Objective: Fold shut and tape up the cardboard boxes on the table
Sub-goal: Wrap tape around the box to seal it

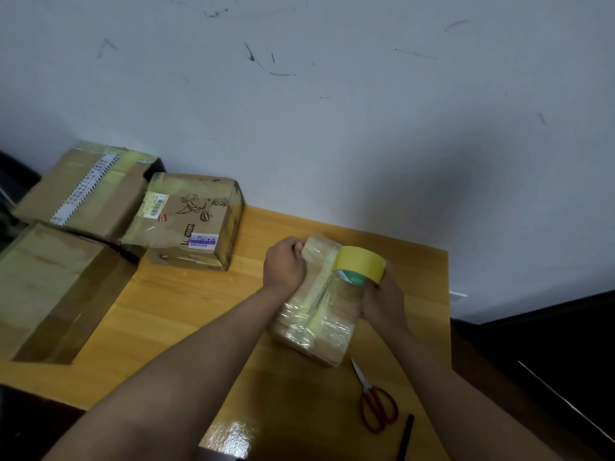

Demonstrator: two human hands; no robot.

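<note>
While the left hand (283,261) pinches the far end of the small box (316,304) mid-table (186,304), the right hand (382,294) grips the yellow tape roll (361,262) over it; scissors (376,404) lie nearby.

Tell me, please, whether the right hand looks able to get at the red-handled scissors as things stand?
Probably not at once: the right hand grips the yellow tape roll over the small box. The scissors lie uncovered on the table near that forearm, so the way looks free once the roll is put down.
</note>
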